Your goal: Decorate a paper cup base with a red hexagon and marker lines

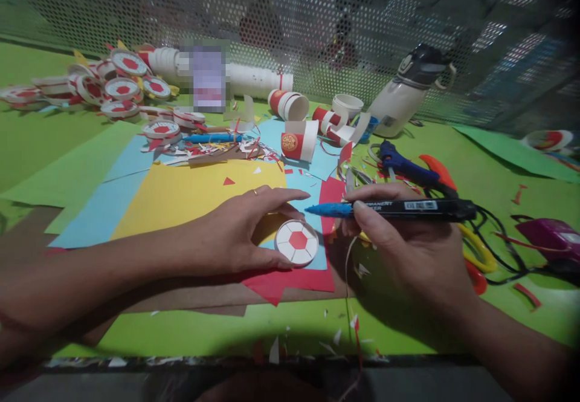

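My left hand [254, 226] is curved round a small white disc [309, 246], with the thumb at its lower edge and a finger near its top edge. The disc looks like a cup bottom, with a red hexagon in its middle and dark lines running out to the rim. It rests on stacked coloured paper [194, 190]. In my right hand [403, 245] is a black permanent marker [419, 209] with a blue front end. Its tip points left and sits above the disc, apart from it.
Finished-looking discs [122, 87] pile up at the back left. Paper cups [299, 141] lie beyond my hands, amid paper scraps. A blue glue gun [410, 169], yellow-orange scissors [480, 251] and a cable lie at right. A bottle [403, 94] leans against the perforated metal screen [308, 15].
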Demonstrator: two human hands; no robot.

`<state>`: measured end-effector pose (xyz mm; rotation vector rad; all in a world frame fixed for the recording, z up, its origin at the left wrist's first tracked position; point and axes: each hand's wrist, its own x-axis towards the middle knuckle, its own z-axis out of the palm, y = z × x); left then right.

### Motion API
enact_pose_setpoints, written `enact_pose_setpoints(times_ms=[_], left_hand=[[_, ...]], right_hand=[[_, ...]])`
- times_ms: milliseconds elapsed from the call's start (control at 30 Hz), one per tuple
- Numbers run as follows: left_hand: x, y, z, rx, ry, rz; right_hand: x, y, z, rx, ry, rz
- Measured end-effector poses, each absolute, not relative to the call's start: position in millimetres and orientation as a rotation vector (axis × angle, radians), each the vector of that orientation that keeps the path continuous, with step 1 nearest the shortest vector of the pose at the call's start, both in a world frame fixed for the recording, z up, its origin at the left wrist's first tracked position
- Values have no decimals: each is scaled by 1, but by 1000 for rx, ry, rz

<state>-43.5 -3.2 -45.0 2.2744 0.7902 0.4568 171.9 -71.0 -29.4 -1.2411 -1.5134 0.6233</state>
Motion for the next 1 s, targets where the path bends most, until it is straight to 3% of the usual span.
enact_pose_setpoints(times_ms=[167,1000], left_hand=[[-44,-4,-47,2240,783,456],[-42,-3,-44,2238,789,488]], right_hand=[[173,-68,-23,-1268,-1475,476],[177,-65,-26,-1249,-1431,609]])
